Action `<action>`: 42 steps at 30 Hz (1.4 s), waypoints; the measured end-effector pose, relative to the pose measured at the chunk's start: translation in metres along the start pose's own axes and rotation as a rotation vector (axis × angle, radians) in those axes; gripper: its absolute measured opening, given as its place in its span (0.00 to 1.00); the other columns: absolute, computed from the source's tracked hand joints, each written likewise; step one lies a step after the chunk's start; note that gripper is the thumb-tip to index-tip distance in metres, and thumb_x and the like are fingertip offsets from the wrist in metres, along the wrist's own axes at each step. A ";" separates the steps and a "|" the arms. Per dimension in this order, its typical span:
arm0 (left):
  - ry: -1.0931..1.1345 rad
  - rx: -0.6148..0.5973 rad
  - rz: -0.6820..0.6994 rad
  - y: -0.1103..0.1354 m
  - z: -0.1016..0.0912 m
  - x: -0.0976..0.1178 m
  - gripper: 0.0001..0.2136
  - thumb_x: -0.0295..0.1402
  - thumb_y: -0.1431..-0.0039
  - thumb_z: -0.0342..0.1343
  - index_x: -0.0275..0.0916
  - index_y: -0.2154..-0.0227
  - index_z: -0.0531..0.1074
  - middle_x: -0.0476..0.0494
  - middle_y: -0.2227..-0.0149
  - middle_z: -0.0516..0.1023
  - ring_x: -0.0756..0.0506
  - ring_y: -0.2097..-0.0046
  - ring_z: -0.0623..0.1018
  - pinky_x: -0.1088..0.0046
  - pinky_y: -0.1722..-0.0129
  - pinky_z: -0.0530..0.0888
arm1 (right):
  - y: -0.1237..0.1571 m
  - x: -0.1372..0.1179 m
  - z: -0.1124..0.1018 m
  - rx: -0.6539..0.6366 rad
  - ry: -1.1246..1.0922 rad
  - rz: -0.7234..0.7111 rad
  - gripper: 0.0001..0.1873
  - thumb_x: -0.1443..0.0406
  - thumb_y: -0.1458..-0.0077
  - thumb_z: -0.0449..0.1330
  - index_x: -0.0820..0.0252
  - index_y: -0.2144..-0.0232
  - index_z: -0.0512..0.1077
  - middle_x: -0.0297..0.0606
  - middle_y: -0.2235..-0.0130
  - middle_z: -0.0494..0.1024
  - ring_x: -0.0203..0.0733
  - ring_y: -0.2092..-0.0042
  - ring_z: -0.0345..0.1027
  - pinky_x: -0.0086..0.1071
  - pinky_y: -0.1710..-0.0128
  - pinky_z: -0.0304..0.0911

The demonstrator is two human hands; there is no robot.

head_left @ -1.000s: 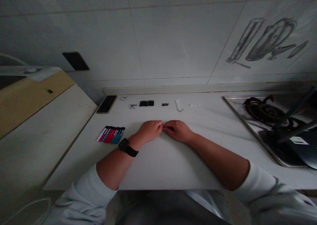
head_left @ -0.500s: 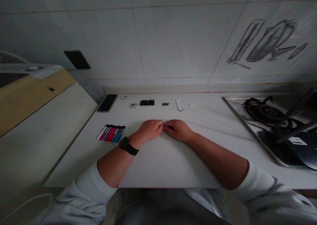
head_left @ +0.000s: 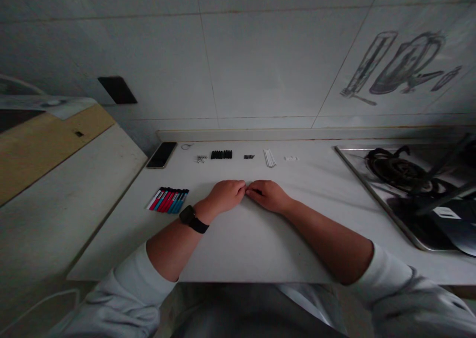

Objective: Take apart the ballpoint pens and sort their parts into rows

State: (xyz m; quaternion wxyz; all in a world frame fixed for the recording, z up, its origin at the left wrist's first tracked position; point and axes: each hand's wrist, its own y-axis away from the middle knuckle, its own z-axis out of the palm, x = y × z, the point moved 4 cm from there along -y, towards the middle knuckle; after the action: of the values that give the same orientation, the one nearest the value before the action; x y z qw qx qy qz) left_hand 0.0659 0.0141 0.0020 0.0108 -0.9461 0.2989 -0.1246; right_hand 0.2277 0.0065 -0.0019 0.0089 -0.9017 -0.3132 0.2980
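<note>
A smartphone (head_left: 161,155) lies at the surface's (head_left: 241,249) back-left corner; a gas hob (head_left: 355,155) sits toward the right, near the back edge.

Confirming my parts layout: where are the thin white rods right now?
In the head view, the thin white rods lie right of centre on the counter, beyond the right hand, between small dark pieces to their left and small pale pieces to their right.

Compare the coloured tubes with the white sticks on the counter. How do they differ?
Colour: the coloured tubes mix red, blue and white with black ends; the white sticks show no such mix.
Thickness: the tubes look thicker, the sticks slender.
Place: the tubes lie near the watch; the sticks lie farther back, toward the wall.
Shared: both groups lie on the counter.
</note>
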 end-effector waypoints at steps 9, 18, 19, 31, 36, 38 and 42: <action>0.004 0.007 0.019 0.000 -0.002 0.002 0.12 0.31 0.31 0.47 0.40 0.66 0.75 0.43 0.65 0.81 0.43 0.64 0.77 0.67 0.66 0.64 | 0.000 -0.001 -0.001 0.004 -0.007 -0.015 0.10 0.63 0.34 0.58 0.58 0.64 0.78 0.37 0.67 0.79 0.38 0.66 0.68 0.29 0.65 0.55; 0.145 0.352 -0.126 0.011 -0.064 -0.023 0.12 0.38 0.31 0.52 0.39 0.67 0.75 0.43 0.67 0.79 0.45 0.65 0.75 0.69 0.64 0.66 | 0.002 0.001 -0.001 -0.013 -0.031 -0.014 0.10 0.62 0.34 0.57 0.57 0.63 0.78 0.38 0.64 0.80 0.40 0.64 0.71 0.31 0.62 0.60; 0.169 0.415 -0.172 0.018 -0.079 -0.033 0.12 0.39 0.32 0.53 0.39 0.67 0.76 0.44 0.67 0.80 0.46 0.66 0.75 0.70 0.64 0.67 | 0.002 0.001 -0.001 -0.020 -0.035 -0.014 0.10 0.62 0.34 0.57 0.57 0.63 0.78 0.39 0.64 0.80 0.40 0.63 0.72 0.31 0.62 0.61; 0.017 -0.136 -0.683 0.087 -0.091 -0.138 0.08 0.38 0.48 0.66 0.39 0.71 0.82 0.43 0.69 0.83 0.45 0.70 0.77 0.71 0.71 0.65 | 0.001 0.001 -0.001 -0.053 -0.018 0.007 0.12 0.61 0.33 0.56 0.56 0.62 0.78 0.39 0.61 0.81 0.42 0.61 0.74 0.33 0.59 0.63; -0.078 -0.297 -0.682 0.086 -0.087 -0.133 0.09 0.39 0.50 0.65 0.39 0.73 0.82 0.41 0.72 0.82 0.45 0.72 0.77 0.70 0.72 0.64 | 0.002 0.002 -0.001 -0.052 -0.024 -0.002 0.12 0.61 0.33 0.55 0.56 0.63 0.78 0.39 0.61 0.81 0.42 0.61 0.73 0.33 0.60 0.63; -0.089 -0.322 -0.696 0.086 -0.088 -0.130 0.09 0.39 0.51 0.65 0.39 0.72 0.83 0.41 0.72 0.82 0.44 0.71 0.77 0.70 0.71 0.65 | 0.002 0.002 -0.001 -0.048 -0.028 -0.005 0.12 0.61 0.33 0.55 0.56 0.63 0.78 0.39 0.61 0.81 0.42 0.61 0.73 0.33 0.60 0.63; -0.106 -0.344 -0.691 0.084 -0.085 -0.124 0.09 0.40 0.51 0.65 0.39 0.74 0.82 0.40 0.74 0.81 0.43 0.70 0.78 0.69 0.68 0.67 | 0.002 0.000 -0.002 -0.053 -0.033 0.006 0.12 0.60 0.33 0.55 0.56 0.63 0.78 0.39 0.61 0.81 0.41 0.62 0.73 0.33 0.60 0.63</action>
State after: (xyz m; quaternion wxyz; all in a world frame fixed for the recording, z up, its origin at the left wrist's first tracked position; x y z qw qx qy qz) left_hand -0.1005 0.0200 0.0481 -0.1753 -0.9841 -0.0220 -0.0199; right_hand 0.2296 0.0055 -0.0008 -0.0213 -0.8975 -0.3184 0.3043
